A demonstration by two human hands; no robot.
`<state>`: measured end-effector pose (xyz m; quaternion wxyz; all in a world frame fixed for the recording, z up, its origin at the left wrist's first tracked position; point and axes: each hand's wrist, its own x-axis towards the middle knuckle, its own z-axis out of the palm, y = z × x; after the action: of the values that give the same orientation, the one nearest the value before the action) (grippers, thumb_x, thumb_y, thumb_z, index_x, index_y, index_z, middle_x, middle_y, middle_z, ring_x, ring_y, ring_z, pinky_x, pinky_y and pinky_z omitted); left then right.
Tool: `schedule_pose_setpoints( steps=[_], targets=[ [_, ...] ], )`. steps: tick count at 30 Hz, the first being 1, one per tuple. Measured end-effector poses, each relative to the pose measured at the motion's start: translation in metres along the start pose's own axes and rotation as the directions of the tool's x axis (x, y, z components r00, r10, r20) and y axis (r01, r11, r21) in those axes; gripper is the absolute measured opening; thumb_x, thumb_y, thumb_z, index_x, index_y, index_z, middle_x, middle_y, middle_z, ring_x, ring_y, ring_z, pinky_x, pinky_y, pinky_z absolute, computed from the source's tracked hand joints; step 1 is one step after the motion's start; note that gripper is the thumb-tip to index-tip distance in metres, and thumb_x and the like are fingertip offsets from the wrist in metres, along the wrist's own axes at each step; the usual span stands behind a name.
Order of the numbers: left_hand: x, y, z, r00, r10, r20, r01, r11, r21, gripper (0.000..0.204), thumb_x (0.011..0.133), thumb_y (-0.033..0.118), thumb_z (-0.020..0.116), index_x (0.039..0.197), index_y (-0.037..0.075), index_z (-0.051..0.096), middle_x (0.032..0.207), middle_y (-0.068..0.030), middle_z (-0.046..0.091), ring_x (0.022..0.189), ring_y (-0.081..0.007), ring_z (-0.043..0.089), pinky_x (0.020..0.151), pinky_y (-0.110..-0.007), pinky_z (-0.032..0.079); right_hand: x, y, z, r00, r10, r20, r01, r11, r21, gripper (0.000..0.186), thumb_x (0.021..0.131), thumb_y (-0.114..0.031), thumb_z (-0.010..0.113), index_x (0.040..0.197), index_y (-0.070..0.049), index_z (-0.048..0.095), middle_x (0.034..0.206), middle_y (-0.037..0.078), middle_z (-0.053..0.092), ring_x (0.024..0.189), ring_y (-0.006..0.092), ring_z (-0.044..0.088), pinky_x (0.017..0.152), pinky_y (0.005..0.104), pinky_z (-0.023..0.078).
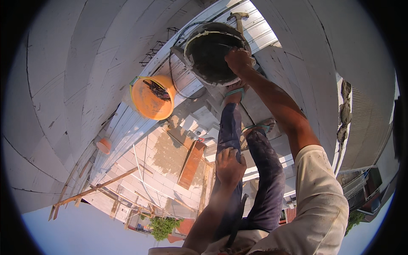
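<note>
A round dark tub (214, 78) with grey wet mortar (208, 55) in it stands at the far middle, its rim crusted pale. My right hand (239, 60) is closed in a fist over the tub's right side; what it grips is hidden, though a thin pale edge shows in the mortar just beyond the fingers. A hammer (238, 17) lies behind the tub's right rim, head outward. My left hand (230, 165) rests with its fingers spread on my left knee, holding nothing.
An orange bucket (146, 102) with dark metal pieces in it stands left of the tub. A black cable (171, 70) loops between them. Lower down lie a reddish-brown board (192, 163) and wooden poles (104, 185). Pale block walls (68, 85) rise around; my sandalled feet (266, 124) stand near the tub.
</note>
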<state>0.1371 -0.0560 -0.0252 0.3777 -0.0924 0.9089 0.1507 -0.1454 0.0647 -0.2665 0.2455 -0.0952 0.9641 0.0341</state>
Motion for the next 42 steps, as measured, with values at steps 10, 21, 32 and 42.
schedule_pose_setpoints(
  steps=[10, 21, 32, 42],
  targets=[
    [0.0, -0.001, 0.0, 0.997, -0.044, -0.063, 0.037, 0.994, -0.102, 0.034, 0.085, 0.031, 0.075, 0.111, 0.009, 0.073, 0.123, -0.0051, 0.063, 0.122, -0.0301, 0.057, 0.102, -0.048, 0.046, -0.009, -0.038, 0.025, 0.933, -0.175, 0.314, 0.108, 0.97, 0.218, 0.018, 0.088, -0.019, 0.07, 0.099, -0.012, 0.082, 0.1, 0.013, 0.079, 0.097, 0.0312, 0.078, 0.078, 0.0472, 0.064],
    [-0.001, -0.006, 0.003, 0.991, 0.054, -0.121, -0.056, 0.998, -0.017, 0.037, 0.084, 0.033, 0.075, 0.113, 0.01, 0.073, 0.122, -0.0062, 0.066, 0.121, -0.0312, 0.059, 0.104, -0.047, 0.046, -0.046, 0.021, 0.002, 0.937, -0.25, 0.244, -0.027, 0.644, 0.765, 0.039, 0.086, -0.029, 0.073, 0.107, 0.004, 0.074, 0.1, 0.026, 0.075, 0.095, 0.0377, 0.075, 0.087, 0.0446, 0.058],
    [0.002, 0.022, 0.004, 0.994, 0.025, 0.107, -0.046, 0.978, 0.205, 0.034, 0.088, 0.03, 0.075, 0.114, 0.008, 0.076, 0.12, -0.0151, 0.072, 0.116, -0.0358, 0.066, 0.101, -0.047, 0.051, -0.265, 0.118, -0.011, 0.995, -0.024, -0.101, 0.104, 0.2, 0.974, 0.043, 0.086, -0.035, 0.077, 0.111, -0.001, 0.076, 0.1, 0.019, 0.076, 0.086, 0.0379, 0.072, 0.079, 0.0455, 0.057],
    [-0.009, 0.059, 0.008, 0.976, 0.131, 0.171, -0.19, 0.899, 0.395, 0.034, 0.089, 0.033, 0.073, 0.113, 0.009, 0.076, 0.121, -0.0153, 0.072, 0.116, -0.0363, 0.065, 0.102, -0.047, 0.05, -0.581, 0.235, -0.041, 0.724, 0.623, -0.295, -0.133, 0.547, 0.827, 0.042, 0.078, -0.013, 0.084, 0.117, -0.004, 0.072, 0.096, 0.013, 0.072, 0.079, 0.0307, 0.071, 0.068, 0.0393, 0.058]
  ],
)
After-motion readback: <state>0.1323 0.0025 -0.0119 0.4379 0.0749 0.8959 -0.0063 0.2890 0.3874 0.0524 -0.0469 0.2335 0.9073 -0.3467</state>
